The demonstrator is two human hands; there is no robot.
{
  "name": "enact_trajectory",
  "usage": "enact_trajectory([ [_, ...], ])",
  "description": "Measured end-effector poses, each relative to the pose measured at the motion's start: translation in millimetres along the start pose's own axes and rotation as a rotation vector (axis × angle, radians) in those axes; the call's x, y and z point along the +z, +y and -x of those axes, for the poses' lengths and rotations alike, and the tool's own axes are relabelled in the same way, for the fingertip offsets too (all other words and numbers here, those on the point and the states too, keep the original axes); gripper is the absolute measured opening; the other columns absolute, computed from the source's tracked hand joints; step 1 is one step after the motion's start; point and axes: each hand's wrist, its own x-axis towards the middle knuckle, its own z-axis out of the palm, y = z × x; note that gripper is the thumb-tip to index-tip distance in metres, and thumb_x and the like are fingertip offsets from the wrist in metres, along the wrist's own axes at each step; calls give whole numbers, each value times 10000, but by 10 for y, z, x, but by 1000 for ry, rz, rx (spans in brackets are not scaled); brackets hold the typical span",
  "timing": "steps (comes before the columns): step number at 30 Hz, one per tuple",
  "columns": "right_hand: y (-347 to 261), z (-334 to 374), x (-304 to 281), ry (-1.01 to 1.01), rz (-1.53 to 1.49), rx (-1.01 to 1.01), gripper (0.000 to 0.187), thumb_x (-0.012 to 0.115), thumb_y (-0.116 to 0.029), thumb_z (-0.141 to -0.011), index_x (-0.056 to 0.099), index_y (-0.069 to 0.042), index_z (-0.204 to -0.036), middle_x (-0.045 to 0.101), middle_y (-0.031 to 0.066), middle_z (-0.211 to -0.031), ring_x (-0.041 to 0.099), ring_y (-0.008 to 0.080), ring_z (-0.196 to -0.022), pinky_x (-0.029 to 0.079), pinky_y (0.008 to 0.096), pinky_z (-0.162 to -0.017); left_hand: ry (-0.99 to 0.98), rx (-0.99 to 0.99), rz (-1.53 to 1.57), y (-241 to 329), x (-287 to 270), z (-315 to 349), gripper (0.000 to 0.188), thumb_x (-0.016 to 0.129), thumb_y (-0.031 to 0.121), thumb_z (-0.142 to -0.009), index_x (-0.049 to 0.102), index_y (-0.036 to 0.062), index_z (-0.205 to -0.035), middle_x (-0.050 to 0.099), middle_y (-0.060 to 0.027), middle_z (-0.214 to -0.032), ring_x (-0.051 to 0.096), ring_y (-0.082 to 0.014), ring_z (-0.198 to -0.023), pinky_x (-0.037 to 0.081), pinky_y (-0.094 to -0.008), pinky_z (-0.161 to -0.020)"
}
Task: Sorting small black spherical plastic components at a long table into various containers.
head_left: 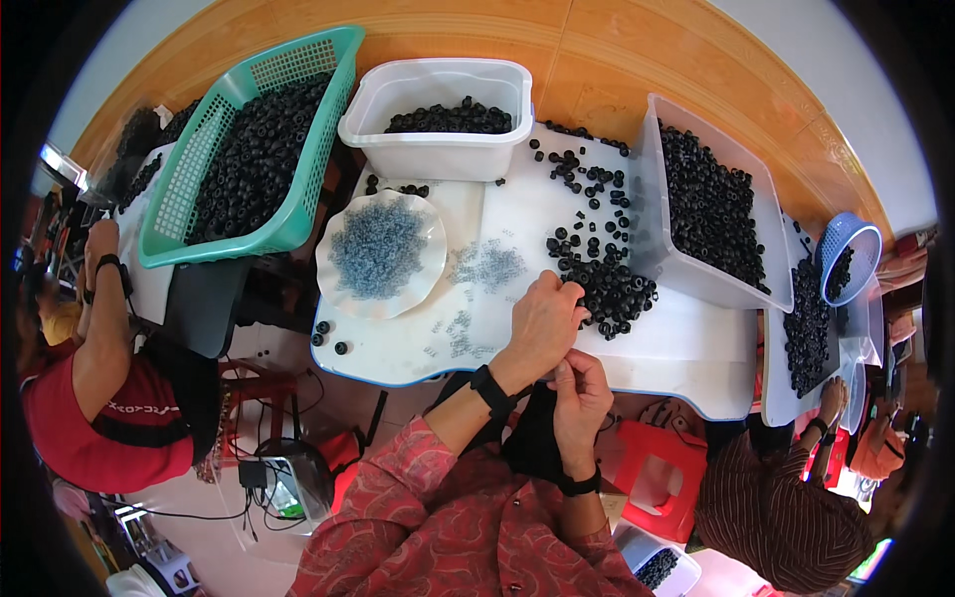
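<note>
My left hand (545, 323) is over the white work table, its curled fingertips at the near left edge of a pile of small black ring-shaped parts (619, 298). Whatever those fingers hold is hidden against the dark pile. Just below it, at the table's front edge, my right hand (581, 403) has thumb and forefinger pressed together. Anything in that pinch is too small to make out. Left of my hands, a scalloped white plate (434, 261) bears a heap of tiny clear bluish pieces (376, 249). More of these pieces (489, 265) lie loose beside the plate.
A white tub (433, 157) and a green basket (298, 214) of black parts stand behind and left. A translucent bin (711, 274) of black parts leans at right. Co-workers sit on both sides, one in a red shirt (129, 428), one in stripes (776, 497). A red stool (652, 478) stands below.
</note>
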Motion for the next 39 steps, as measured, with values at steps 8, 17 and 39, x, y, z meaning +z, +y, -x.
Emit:
enact_trajectory([
  [8,-44,-11,14,7,-10,-3,63,614,-18,-931,627,25,-975,658,83,-982,618,101,-758,515,234,-619,29,-94,506,-36,-124,31,197,696,103,-857,640,-6,-1013,641,-136,-878,665,-237,-697,537,-332,-611],
  [17,-37,-9,21,8,3,4,75,630,-38,-926,632,20,-974,654,88,-991,624,105,-741,529,236,-607,-215,-489,1548,-97,-519,267,225,535,111,-997,605,-37,-1151,671,-121,-974,681,-152,-778,602,-298,-701],
  [39,-150,42,53,-40,18,-43,78,601,7,-929,619,31,-1001,629,112,-1044,675,163,-842,539,236,-656,-148,-397,1601,-305,-687,815,255,606,-36,-912,614,-18,-1167,649,-164,-1114,666,-199,-938,591,-359,-853],
])
